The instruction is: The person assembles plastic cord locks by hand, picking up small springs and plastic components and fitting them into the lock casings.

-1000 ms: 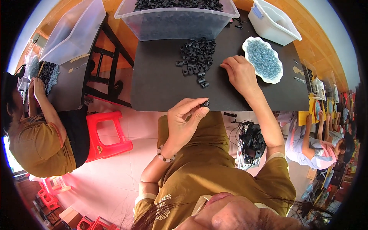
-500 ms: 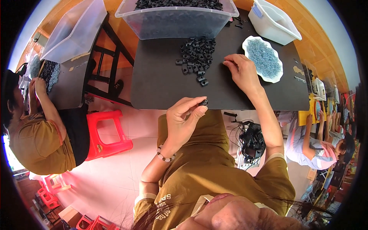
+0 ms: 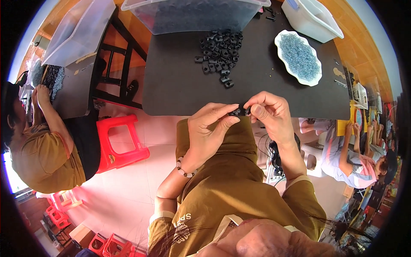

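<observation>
By the bench's (image 3: 180,85) near edge, the left hand (image 3: 209,132) pinches a small black part (image 3: 234,112); the right hand (image 3: 274,118) holds a dark piece (image 3: 247,111) just beside it. Farther lie loose black parts (image 3: 220,53) before a translucent bin (image 3: 192,21); to the right, a white dish (image 3: 281,55) of bluish bits (image 3: 300,56).

I wear a short-sleeved shirt (image 3: 244,192) in olive-brown, softly creased across the front. Cream trim (image 3: 162,215) borders its sleeves (image 3: 306,199), and the collar (image 3: 224,224) is pale as well. On the left of my chest sit a white flower-like emblem (image 3: 183,232) and some white lettering (image 3: 183,217). Behind my left grip (image 3: 236,113), a bracelet (image 3: 186,174) of rounded pale and dark beads circles the wrist. Matching olive-brown cloth (image 3: 239,141) covers my lap below the near edge of the desk (image 3: 171,85).
</observation>
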Available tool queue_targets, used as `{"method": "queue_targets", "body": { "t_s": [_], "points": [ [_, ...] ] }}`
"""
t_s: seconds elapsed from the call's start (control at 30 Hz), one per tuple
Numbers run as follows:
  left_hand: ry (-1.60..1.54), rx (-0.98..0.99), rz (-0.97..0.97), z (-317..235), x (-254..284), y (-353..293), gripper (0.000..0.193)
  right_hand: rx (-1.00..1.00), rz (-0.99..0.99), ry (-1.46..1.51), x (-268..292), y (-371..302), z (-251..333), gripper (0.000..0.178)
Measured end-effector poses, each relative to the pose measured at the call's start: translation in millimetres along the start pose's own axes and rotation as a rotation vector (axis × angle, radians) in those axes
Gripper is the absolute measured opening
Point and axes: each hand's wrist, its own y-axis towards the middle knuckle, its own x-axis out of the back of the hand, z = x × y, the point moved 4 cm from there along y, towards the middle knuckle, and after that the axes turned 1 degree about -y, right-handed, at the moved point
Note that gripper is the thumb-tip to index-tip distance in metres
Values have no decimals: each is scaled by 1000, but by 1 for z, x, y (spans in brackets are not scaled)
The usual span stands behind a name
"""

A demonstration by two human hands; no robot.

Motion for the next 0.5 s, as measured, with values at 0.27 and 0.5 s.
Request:
{"method": "queue_targets", "body": {
  "t_s": [0.27, 0.5],
  "points": [
    [78, -62, 10, -2, -7, -4, 27, -41, -21, 69, 0, -9, -12, 19],
    [151, -82, 17, -5, -10, -5, 25, -46, -40, 109, 3, -16, -10, 17]
  ]
}}
